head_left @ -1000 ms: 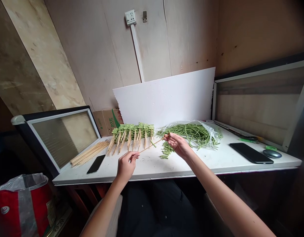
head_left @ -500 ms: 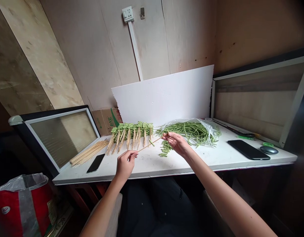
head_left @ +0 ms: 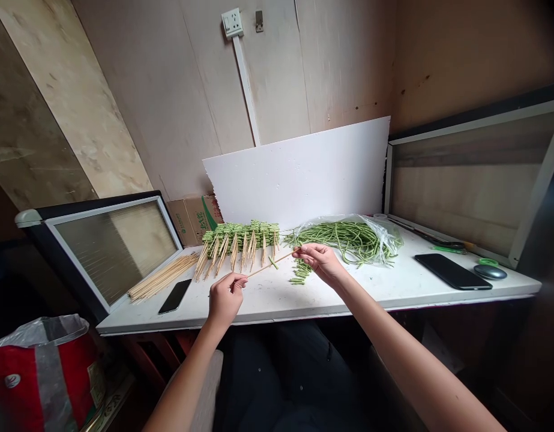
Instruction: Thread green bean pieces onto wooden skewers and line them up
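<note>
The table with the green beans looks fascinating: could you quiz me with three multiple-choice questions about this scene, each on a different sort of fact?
1. Where is the bundle of bare skewers?
A) On the floor
B) Left of the row of skewered beans
C) Inside the cardboard box

2. How many phones lie on the table?
A) One
B) Four
C) Two

3. What is happening with the single skewer?
A) The left hand and right hand both hold it
B) It lies on the table
C) It stands upright

Answers:
1. B: the bundle lies beside the row's left end.
2. C: one lies on each side.
3. A: each hand pinches one end.
</note>
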Available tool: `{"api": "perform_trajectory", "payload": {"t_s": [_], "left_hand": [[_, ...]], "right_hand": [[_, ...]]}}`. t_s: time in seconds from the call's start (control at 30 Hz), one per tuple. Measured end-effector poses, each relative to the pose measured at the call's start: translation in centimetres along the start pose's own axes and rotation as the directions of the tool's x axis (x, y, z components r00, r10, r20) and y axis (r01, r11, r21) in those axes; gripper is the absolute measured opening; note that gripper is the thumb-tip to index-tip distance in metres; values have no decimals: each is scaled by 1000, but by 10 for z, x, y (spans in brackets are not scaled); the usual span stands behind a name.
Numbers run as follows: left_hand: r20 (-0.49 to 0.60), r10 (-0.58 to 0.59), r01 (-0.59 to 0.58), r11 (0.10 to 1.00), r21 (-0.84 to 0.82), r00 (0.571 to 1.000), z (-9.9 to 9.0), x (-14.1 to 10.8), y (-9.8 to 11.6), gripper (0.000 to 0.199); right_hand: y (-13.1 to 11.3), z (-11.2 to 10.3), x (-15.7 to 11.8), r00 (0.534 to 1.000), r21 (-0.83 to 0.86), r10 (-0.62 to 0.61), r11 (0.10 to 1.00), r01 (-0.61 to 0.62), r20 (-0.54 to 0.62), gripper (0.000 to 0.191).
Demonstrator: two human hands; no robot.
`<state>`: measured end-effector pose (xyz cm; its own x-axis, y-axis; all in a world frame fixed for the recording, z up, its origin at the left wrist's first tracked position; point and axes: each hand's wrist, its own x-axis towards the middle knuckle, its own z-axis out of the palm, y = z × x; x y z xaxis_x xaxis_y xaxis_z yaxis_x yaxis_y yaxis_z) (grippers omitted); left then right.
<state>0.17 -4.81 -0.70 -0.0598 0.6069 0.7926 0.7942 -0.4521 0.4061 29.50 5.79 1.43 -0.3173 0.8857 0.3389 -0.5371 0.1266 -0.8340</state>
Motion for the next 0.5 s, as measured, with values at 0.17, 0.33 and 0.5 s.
{"api": "perform_trajectory", "payload": {"t_s": [0.17, 0.33, 0.5], "left_hand": [[-27, 11, -10, 999, 34, 1000, -2, 0, 0, 18], [-51, 28, -25, 998, 56, 998, -3, -1, 2, 20], [-61, 32, -28, 997, 74, 998, -3, -1, 2, 21]], "right_hand": [[6, 3, -1, 1000, -32, -6, 999, 6, -3, 30], [9, 9, -4, 1000, -50, -14, 999, 14, 2, 28], [9, 12, -7, 1000, -54, -4, 999, 4, 11, 28]]}}
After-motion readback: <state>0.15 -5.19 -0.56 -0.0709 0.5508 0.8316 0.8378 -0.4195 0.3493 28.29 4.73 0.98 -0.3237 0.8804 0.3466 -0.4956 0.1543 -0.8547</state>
